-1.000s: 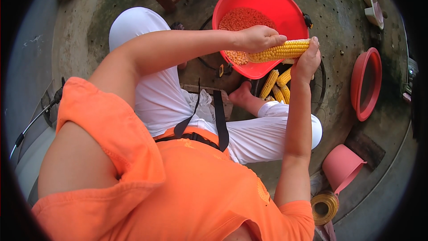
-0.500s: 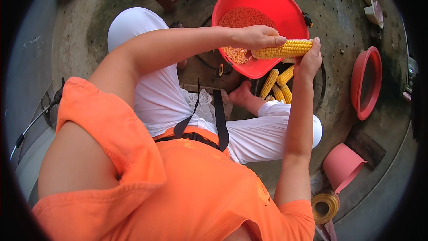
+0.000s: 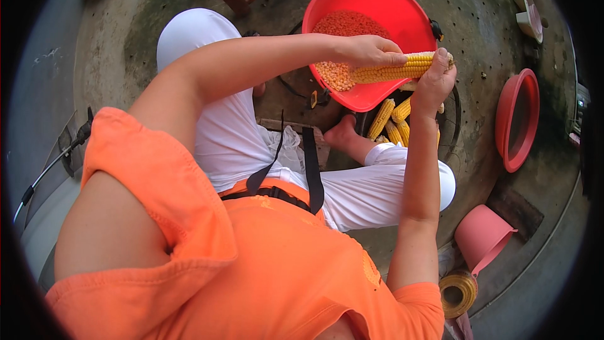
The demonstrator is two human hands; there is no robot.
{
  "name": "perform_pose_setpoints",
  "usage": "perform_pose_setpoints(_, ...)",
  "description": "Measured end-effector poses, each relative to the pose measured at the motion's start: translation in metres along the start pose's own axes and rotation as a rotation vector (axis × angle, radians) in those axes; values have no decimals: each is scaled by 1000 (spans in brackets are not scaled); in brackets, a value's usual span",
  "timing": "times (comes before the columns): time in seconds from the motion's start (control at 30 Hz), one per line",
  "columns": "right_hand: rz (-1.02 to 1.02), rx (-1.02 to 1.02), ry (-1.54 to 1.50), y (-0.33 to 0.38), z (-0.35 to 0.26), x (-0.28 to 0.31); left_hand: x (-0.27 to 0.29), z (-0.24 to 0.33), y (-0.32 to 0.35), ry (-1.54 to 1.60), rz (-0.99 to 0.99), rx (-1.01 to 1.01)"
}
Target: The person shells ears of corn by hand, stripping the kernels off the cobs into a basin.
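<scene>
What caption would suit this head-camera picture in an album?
Both hands, left hand and right hand, grip a yellow corn cob over a red basin of loose kernels.

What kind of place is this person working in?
Probably an outdoor yard or a farmhouse work area. The ground is rough, stained concrete; a red basin holds loose kernels, corn cobs lie heaped beside the foot, and an empty red bowl sits on the ground.

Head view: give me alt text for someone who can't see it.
Seen from above, a seated person holds a yellow corn cob between left hand and right hand over a red basin holding loose kernels. More cobs lie below by a bare foot; an empty red bowl sits to the right.
</scene>
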State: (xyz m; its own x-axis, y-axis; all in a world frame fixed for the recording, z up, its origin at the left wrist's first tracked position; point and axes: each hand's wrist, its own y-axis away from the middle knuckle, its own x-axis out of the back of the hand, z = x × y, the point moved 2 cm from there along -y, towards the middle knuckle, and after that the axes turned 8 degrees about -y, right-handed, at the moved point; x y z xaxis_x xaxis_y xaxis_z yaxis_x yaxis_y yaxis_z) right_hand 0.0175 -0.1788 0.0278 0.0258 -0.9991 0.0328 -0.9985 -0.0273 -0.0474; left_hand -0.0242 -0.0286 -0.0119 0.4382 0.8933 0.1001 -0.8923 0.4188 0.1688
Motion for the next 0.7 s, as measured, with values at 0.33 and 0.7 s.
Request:
perform_pose_setpoints(0.33,-25,-69,-112,-6,-8,-16,8,-4,-10,284,179,105)
perform_pose_setpoints(0.7,-165,-464,-50,17,15,-21,7,-16,-26,843,216,48)
